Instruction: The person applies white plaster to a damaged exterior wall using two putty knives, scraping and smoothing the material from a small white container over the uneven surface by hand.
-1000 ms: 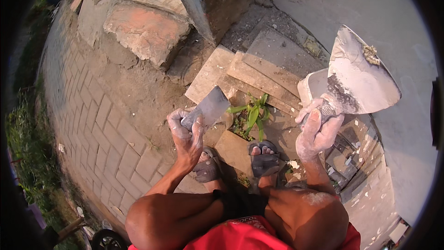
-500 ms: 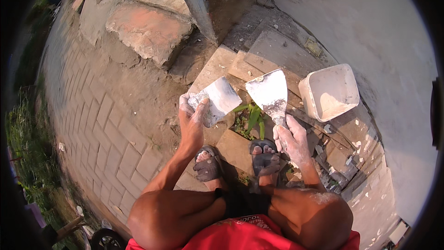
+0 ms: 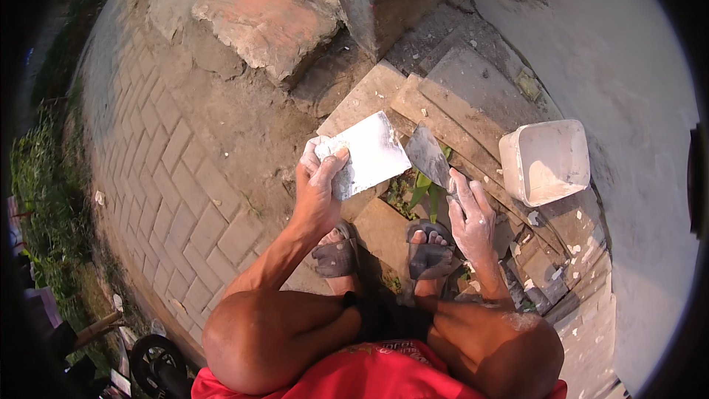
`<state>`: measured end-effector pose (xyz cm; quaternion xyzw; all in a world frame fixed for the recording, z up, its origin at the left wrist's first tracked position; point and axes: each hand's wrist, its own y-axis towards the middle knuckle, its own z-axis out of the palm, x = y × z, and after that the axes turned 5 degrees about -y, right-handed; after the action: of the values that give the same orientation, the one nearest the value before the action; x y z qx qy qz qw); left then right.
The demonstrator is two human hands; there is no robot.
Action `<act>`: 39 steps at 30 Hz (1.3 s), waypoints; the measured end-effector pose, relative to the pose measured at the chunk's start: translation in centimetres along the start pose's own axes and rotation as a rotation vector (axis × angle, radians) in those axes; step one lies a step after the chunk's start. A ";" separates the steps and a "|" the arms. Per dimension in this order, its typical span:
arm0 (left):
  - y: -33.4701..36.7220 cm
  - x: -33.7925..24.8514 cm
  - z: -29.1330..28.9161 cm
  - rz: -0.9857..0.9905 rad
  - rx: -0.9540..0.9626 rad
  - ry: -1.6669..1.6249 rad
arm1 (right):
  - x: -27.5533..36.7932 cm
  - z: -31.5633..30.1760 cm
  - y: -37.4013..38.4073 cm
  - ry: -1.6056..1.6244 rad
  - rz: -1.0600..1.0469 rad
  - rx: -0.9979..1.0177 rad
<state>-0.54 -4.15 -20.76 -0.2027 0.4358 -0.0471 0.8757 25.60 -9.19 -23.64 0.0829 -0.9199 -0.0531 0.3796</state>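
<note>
My left hand [image 3: 319, 185] is closed on a flat, roughly square plate [image 3: 371, 154] smeared with white paste, the thumb pressed on its face. Closed around the handle of a putty knife [image 3: 428, 155], my right hand [image 3: 471, 214] is dusted white. The knife's blade is tilted, its darker grey side showing, and it lies close to the plate's right edge; whether they touch I cannot tell. Most of the handle is hidden by the fingers. To the right of that hand stands a whitish square tub [image 3: 545, 162], its inside coated with pale residue.
Flat boards or slabs [image 3: 473, 96] lie beyond the hands, along a pale wall [image 3: 620, 103] at the right. A broken concrete block [image 3: 262, 26] sits at the far left. Green leaves [image 3: 419, 188] grow between my sandalled feet. Paving bricks [image 3: 177, 177] cover the left side.
The putty knife has turned from its white-coated face to its darker side and come nearer the plate. My left hand has shifted slightly up and right. The view has shifted a little.
</note>
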 end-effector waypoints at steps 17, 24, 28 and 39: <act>2.3 1.2 -0.8 0.225 -0.037 0.387 | 1.2 -1.9 -0.6 1.137 0.613 0.286; 0.8 1.4 -0.7 0.258 0.029 0.487 | 1.2 -1.0 1.0 1.205 0.737 0.393; 0.6 2.9 -1.8 0.313 0.073 0.636 | 1.1 -0.9 1.7 1.238 0.655 0.355; -0.2 1.2 -5.9 0.392 -0.188 0.654 | 7.6 -10.0 2.0 0.756 -0.190 -0.755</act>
<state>-4.40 -6.49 -24.78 -0.1691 0.7247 0.0989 0.6607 27.14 -9.08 -10.98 0.0369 -0.6248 -0.3805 0.6808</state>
